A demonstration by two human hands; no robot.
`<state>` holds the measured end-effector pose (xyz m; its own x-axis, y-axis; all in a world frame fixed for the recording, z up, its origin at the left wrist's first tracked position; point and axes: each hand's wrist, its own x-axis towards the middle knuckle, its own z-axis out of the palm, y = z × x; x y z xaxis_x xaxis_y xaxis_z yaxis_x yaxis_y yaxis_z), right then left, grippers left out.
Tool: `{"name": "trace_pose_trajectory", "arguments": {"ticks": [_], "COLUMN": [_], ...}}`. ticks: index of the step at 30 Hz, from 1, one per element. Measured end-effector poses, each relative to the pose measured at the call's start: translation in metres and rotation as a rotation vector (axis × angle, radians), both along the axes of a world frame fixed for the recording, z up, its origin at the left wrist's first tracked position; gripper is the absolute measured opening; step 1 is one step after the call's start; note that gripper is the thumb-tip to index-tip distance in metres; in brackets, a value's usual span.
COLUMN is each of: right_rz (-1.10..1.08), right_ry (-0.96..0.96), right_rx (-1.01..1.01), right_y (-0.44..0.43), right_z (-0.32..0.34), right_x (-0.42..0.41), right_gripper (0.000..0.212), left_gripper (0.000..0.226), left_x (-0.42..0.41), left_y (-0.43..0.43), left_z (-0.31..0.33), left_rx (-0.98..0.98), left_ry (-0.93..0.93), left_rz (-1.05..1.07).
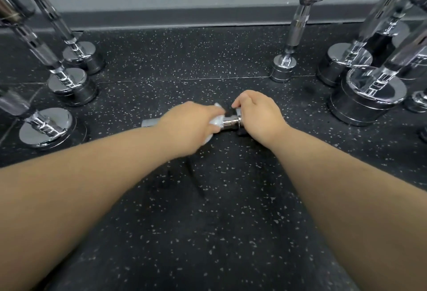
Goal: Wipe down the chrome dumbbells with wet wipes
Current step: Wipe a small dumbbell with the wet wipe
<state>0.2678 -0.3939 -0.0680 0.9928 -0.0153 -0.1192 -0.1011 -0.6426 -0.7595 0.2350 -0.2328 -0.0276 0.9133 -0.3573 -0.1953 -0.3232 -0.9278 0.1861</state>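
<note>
A small chrome dumbbell (231, 122) lies on its side on the black speckled floor in the middle of the view. My left hand (188, 124) grips a white wet wipe (216, 121) wrapped round the dumbbell's handle. My right hand (258, 115) holds the dumbbell's right head, fingers curled over it. The left head (150, 122) shows as a grey edge past my left wrist. Most of the handle is hidden under the wipe and my hands.
Several chrome dumbbells stand on end on both sides: three at the left (71, 85), a slim one at back right (285, 64), larger ones at the right (367, 99). A grey wall and skirting (184, 17) run along the back. Speckled floor (208, 221) lies between my arms.
</note>
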Motion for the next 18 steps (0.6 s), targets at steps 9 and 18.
{"name": "trace_pose_trajectory", "arguments": {"ticks": [9,18], "right_rz": [0.005,-0.012], "right_ry": [0.094,0.083], "right_rx": [-0.06,0.045], "right_y": [0.006,0.006], "right_z": [0.015,0.011], "right_x": [0.004,0.005], "right_gripper": [0.03,0.035], "left_gripper": [0.024,0.012], "left_x": [0.004,0.02], "left_y": [0.021,-0.03], "left_z": [0.001,-0.015], "left_rx": [0.347,0.064], "left_ry": [-0.046,0.024], "left_rz": [-0.109,-0.055]}}
